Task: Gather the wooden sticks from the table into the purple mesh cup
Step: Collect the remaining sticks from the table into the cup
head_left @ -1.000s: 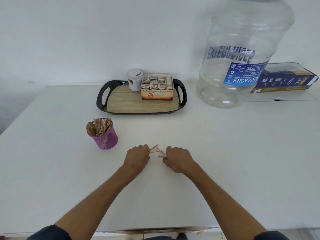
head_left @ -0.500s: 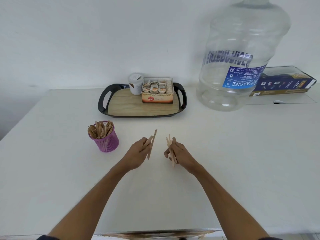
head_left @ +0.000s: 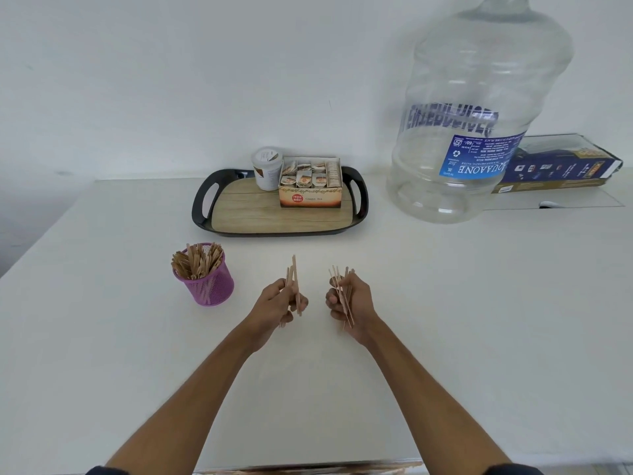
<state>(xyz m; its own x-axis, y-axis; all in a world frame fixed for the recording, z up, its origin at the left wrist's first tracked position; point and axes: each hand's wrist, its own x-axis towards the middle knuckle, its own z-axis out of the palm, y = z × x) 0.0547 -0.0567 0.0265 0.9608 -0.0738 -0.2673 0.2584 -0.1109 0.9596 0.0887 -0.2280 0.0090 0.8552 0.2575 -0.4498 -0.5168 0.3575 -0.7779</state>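
Observation:
The purple mesh cup point(head_left: 209, 287) stands on the white table point(head_left: 479, 320), left of centre, with several wooden sticks point(head_left: 197, 260) upright inside it. My left hand point(head_left: 274, 303) grips a small bundle of wooden sticks point(head_left: 294, 273) that point away from me, a hand's width right of the cup. Beside it, my right hand point(head_left: 354, 301) holds a second bundle of wooden sticks point(head_left: 339, 279), fanned slightly. Both hands are lifted just above the table. I see no loose sticks on the tabletop.
A black tray point(head_left: 202, 204) with a wooden base sits behind the cup, carrying a white jar point(head_left: 267, 168) and a tea-bag box point(head_left: 310, 192). A large clear water bottle point(head_left: 476, 114) stands at the back right, with a blue carton point(head_left: 561, 168) behind it.
Both hands picked sticks up off the table, lifted them and turned the bundles upright. The hands have moved slightly apart.

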